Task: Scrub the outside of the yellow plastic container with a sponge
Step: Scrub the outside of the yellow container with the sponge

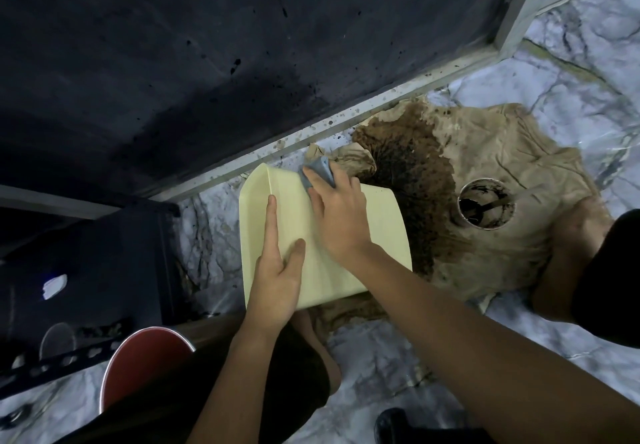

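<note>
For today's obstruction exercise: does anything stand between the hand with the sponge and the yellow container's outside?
Nothing visible does. The right hand already presses the sponge onto the container, near its far edge; the left hand rests flat on it.

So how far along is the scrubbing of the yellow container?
Mid-scrub. The right hand presses the blue sponge on the yellow container near its far edge; the left hand steadies it. The visible side looks clean; hidden sides can't be judged.
</note>
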